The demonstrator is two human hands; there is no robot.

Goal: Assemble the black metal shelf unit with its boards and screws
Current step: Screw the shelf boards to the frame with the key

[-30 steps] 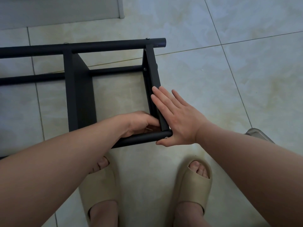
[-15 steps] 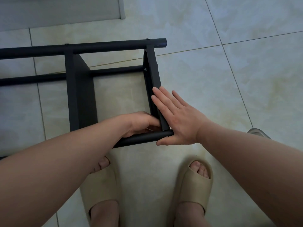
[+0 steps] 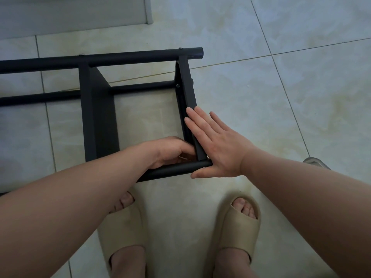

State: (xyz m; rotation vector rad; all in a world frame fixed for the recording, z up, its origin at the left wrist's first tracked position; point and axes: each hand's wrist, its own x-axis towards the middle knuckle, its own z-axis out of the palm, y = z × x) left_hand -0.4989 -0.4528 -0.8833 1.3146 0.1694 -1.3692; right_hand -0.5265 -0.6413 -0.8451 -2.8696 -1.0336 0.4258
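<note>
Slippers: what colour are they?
Plain beige slippers, shown best in the head view.

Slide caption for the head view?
Right hand flat against the end board of the black shelf frame, left hand curled at the inside corner.

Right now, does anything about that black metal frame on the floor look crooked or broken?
Nothing stands out. The black metal shelf frame lies on its side on the pale tiled floor, no breaks showing, the right hand flat against its black end board.

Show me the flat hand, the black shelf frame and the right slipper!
right hand [image 3: 218,149], head view, back of the hand.
black shelf frame [image 3: 140,58], head view, far round tube.
right slipper [image 3: 239,231], head view, top strap.
</note>
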